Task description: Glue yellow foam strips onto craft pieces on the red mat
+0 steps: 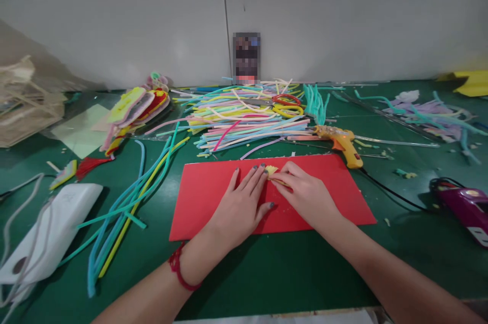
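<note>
A red card sheet point(206, 192) lies flat on the green tabletop in front of me. My left hand point(242, 204) rests on it with its fingers stretched out, the fingertips at a small yellow fuzzy piece point(271, 169). Bent over the other side of that piece is my right hand point(305, 189), its thumb and fingers pinched together on the yellow edge. The fingers partly cover the piece, so its full shape is hidden.
Behind the card are a heap of pastel chenille stems point(247, 120), scissors point(287, 105) and a yellow glue gun point(341, 143). Loose stems point(133, 202) and a white power bank point(57, 232) lie left. A purple device point(463, 202) sits right. A phone point(246, 58) leans against the wall.
</note>
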A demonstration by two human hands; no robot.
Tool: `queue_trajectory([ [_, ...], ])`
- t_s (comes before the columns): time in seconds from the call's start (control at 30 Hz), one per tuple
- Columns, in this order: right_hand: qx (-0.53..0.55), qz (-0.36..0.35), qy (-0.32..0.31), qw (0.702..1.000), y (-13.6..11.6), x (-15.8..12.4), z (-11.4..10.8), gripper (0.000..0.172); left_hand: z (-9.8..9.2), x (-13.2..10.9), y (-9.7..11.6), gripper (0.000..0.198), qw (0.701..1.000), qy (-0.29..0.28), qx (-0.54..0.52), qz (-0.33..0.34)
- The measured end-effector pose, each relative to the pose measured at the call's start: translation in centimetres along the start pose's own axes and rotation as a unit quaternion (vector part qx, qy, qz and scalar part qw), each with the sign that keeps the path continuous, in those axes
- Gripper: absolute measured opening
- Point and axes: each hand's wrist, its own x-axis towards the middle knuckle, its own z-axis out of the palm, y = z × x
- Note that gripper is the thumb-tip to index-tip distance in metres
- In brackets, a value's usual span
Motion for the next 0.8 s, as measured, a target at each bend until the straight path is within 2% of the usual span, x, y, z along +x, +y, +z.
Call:
queue_trajectory([
  [0.27, -0.050, -0.038, 0.003, 0.998, 0.3, -0.2, 0.4, 0.030, 0.0, -0.1, 0.0, 0.057, 1.000, -0.002, -0.005, -0.001],
  [0.53, -0.075, -0.151, -0.101, 0.981, 0.9, 2.1, -1.7, 0.029, 0.1, 0.0, -0.1, 0.059, 1.000, -0.002, -0.007, 0.004],
  [0.8, -0.019, -0.258, -0.186, 0.948, 2.9, 5.3, -2.9, 0.028, 0.0, 0.0, 0.0, 0.059, 1.000, -0.011, -0.015, -0.001],
])
